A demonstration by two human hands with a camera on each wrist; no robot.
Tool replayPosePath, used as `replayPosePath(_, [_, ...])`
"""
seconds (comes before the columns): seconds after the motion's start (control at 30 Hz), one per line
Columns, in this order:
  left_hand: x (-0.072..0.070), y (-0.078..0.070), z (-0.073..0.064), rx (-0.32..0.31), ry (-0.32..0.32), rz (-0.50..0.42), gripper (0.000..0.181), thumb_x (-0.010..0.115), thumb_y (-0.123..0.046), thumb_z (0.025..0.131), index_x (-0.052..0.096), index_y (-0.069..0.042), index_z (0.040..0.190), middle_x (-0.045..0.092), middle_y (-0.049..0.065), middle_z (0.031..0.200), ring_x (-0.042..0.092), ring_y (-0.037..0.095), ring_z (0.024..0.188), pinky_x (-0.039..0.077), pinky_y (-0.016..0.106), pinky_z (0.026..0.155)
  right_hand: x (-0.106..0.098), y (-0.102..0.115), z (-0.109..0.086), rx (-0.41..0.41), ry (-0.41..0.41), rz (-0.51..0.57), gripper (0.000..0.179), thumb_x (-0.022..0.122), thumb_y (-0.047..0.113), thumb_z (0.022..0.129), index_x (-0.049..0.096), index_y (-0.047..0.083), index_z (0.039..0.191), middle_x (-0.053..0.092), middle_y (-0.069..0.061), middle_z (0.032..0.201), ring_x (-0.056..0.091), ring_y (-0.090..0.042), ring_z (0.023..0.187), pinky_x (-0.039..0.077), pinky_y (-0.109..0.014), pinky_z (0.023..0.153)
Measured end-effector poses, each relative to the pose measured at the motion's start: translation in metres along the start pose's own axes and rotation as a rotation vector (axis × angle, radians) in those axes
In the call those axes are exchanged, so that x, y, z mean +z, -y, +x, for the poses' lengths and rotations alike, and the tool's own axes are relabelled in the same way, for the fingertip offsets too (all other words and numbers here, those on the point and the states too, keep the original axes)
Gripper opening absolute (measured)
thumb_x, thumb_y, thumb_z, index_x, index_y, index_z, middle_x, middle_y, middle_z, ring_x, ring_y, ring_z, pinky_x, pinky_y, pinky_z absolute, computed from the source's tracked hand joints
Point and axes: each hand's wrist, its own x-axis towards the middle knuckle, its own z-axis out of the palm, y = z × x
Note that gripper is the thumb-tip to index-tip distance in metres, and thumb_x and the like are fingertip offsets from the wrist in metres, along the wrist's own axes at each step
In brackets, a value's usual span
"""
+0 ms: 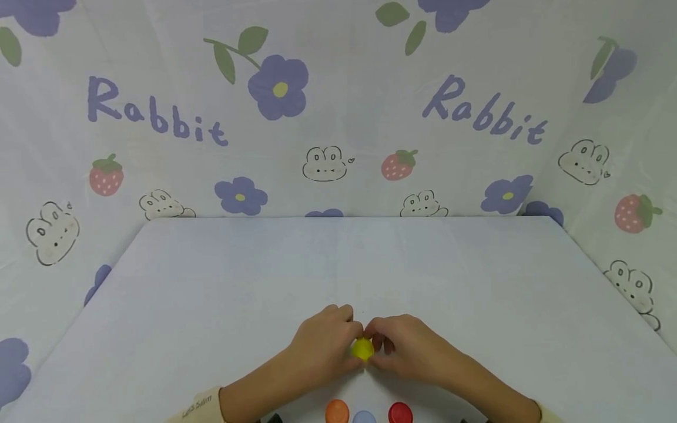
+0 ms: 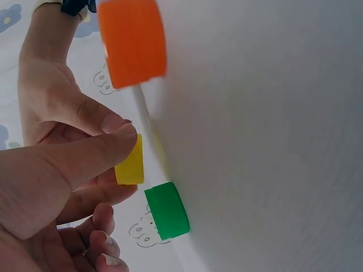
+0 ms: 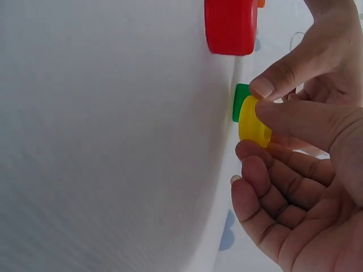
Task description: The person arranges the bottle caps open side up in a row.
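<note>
Both hands meet over the white table at a small yellow round lid (image 1: 363, 349). My left hand (image 1: 328, 343) pinches one side of it, thumb at the near edge and fingers at the far edge. From the other side my right hand (image 1: 407, 348) pinches the same lid, its remaining fingers loosely curled in the right wrist view. Seen side-on, the yellow lid (image 2: 131, 164) is held off the table. A green round piece (image 2: 167, 211) sits on the table close to the lid; in the head view it is hidden.
Near the front edge stand an orange round piece (image 1: 337, 411), a pale lavender one (image 1: 364, 417) and a red one (image 1: 400, 412), partly cut off by the frame. The white table (image 1: 338, 258) is bordered behind and at the sides by a printed cloth (image 1: 349, 117).
</note>
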Motion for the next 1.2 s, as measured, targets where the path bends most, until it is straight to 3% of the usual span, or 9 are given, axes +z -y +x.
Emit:
replayPosePath(0.4, [0.002, 0.008, 0.012, -0.036, 0.07, -0.021, 0.028, 0.087, -0.036, 0.082, 0.073, -0.014, 0.091, 0.047, -0.007, 0.079, 0.043, 0.011, 0.071, 0.038, 0.021, 0.06, 0.0, -0.004, 0.015, 0.041, 0.046, -0.014, 0.02, 0.081, 0.005, 0.082, 0.072, 0.008, 0.1, 0.06, 0.013, 0.076, 0.053, -0.004, 0.069, 0.049, -0.024, 0.065])
replayPosePath(0.7, [0.003, 0.011, 0.012, -0.051, 0.088, -0.054, 0.03, 0.088, -0.036, 0.081, 0.076, -0.012, 0.097, 0.05, -0.007, 0.079, 0.044, 0.01, 0.071, 0.039, 0.021, 0.061, 0.0, -0.003, 0.018, 0.091, 0.09, 0.011, 0.025, 0.081, 0.008, 0.085, 0.071, 0.003, 0.107, 0.064, 0.01, 0.079, 0.056, -0.006, 0.071, 0.051, -0.025, 0.067])
replayPosePath(1.0, [0.003, 0.012, 0.002, -0.084, 0.079, -0.055, 0.049, 0.088, -0.04, 0.08, 0.073, -0.012, 0.117, 0.062, -0.003, 0.096, 0.053, 0.013, 0.084, 0.049, 0.023, 0.071, -0.005, 0.001, 0.002, 0.131, 0.07, -0.016, 0.03, 0.081, 0.011, 0.085, 0.069, 0.008, 0.112, 0.064, 0.011, 0.083, 0.054, -0.005, 0.072, 0.05, -0.027, 0.067])
replayPosePath(1.2, [0.001, 0.002, -0.01, -0.02, 0.009, -0.118, 0.039, 0.087, -0.035, 0.081, 0.067, -0.016, 0.109, 0.054, -0.01, 0.089, 0.05, 0.011, 0.082, 0.047, 0.022, 0.07, -0.007, 0.004, -0.017, 0.092, 0.012, -0.057, 0.024, 0.08, 0.013, 0.084, 0.069, 0.012, 0.105, 0.06, 0.016, 0.081, 0.052, -0.002, 0.069, 0.048, -0.026, 0.064])
